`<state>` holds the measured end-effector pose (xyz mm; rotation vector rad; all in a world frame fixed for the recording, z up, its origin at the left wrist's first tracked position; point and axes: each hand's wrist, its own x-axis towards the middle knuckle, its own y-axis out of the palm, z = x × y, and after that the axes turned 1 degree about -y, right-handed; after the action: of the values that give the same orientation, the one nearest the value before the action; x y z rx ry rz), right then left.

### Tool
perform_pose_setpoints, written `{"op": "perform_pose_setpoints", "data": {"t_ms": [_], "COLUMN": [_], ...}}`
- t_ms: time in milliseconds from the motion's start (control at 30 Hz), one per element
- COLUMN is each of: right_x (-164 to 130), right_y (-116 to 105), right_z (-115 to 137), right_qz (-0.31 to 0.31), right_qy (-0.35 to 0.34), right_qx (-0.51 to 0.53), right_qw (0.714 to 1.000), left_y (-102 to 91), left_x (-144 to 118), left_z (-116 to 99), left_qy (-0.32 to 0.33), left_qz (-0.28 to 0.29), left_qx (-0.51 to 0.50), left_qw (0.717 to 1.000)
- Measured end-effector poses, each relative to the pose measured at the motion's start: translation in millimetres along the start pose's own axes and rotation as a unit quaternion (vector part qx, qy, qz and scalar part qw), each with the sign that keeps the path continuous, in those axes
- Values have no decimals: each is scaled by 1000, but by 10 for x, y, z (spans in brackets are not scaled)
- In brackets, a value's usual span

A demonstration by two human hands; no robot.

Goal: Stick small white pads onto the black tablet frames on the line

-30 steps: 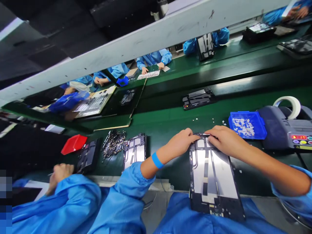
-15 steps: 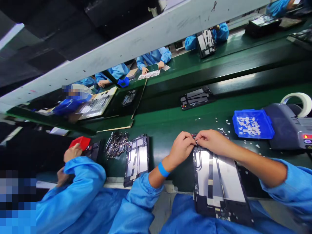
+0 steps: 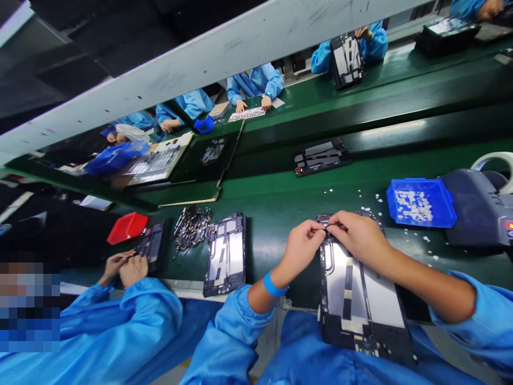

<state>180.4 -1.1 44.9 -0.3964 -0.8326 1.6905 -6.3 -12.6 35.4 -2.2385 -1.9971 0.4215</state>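
An opened tablet [image 3: 380, 291], with silver plates, a dark ribbon strip and a black frame, rests partly over my lap at the bench edge. My left hand [image 3: 300, 248], with a blue wristband, is pinched at its far left corner. My right hand [image 3: 358, 235] meets it there, thumb and finger pressed together over the same corner. A tiny dark piece shows between the fingertips, too small to name. The fingers hide most of that corner.
A blue tray [image 3: 451, 216] of small white pieces stands right, beside a grey tape dispenser [image 3: 476, 208]. Left are another opened tablet [image 3: 226, 256] and a heap of small parts [image 3: 191, 229]. A co-worker's hands [image 3: 134, 270] work near a red tray [image 3: 127, 227].
My hands stay pinched at the tablet's corner, with only slight shifts. The co-worker on the left has let go of the red tray and now has both hands at a dark device.
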Motion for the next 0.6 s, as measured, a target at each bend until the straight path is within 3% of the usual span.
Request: {"op": "perform_pose_setpoints", "data": {"t_ms": [167,400,500,600], "right_x": [-89,-135,-104,-66], "right_y": [122,122,99,58], "right_z": [18,-6,-14,-46], "right_qz": [-30,-49,-50,-55], "right_qy": [-49,-134,-130,-90], "right_qx": [-102,-107,-124,-144], "right_qw": [993,984,983,984], "left_y": [-8,-36,-34,-11], "left_x": [-49,-137,-144,-119], "left_z": [17,-6,-30,-41], "left_qy": [39,103,113,78], "left_qz": [-31,-49,-51,-30], "left_qx": [51,181,195,136], "left_qw": [997,977,973,987]}}
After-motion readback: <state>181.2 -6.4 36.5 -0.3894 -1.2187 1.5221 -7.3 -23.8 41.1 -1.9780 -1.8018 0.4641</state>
